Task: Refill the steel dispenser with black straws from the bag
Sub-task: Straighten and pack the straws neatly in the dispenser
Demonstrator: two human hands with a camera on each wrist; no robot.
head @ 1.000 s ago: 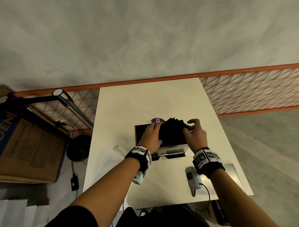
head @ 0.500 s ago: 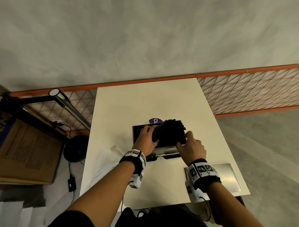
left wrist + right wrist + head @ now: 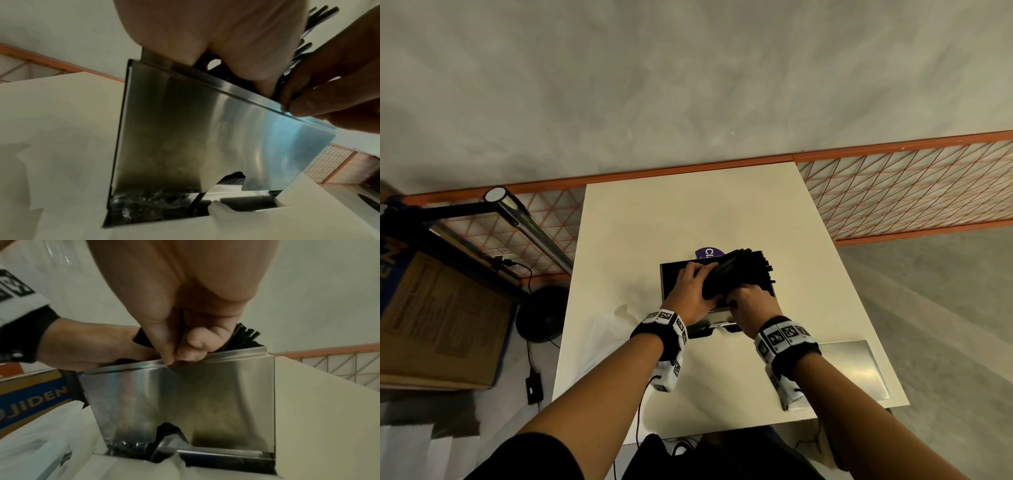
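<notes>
The steel dispenser [image 3: 671, 278] stands open-topped in the middle of the white table [image 3: 688, 212]. A thick bundle of black straws [image 3: 739, 274] lies tilted across its top opening. My left hand [image 3: 688, 291] grips the bundle's left end. My right hand [image 3: 751, 305] pinches the straws at the dispenser's near rim, thumb against fingers [image 3: 164, 344]. The right wrist view shows straw ends [image 3: 244, 337] sticking up above the steel front [image 3: 185, 394], and a few straws in the bottom slot [image 3: 164, 431]. The inside of the dispenser is hidden.
A flat steel lid [image 3: 859, 370] lies at the table's front right. A clear plastic bag [image 3: 599, 339] lies crumpled on the left of the table. A purple label [image 3: 709, 253] shows behind the dispenser. A cardboard box [image 3: 438, 315] and a lamp bar [image 3: 527, 226] are off to the left.
My right hand has left the bundle's right end and come down to its near side at the rim. The bundle has sunk lower onto the dispenser's top.
</notes>
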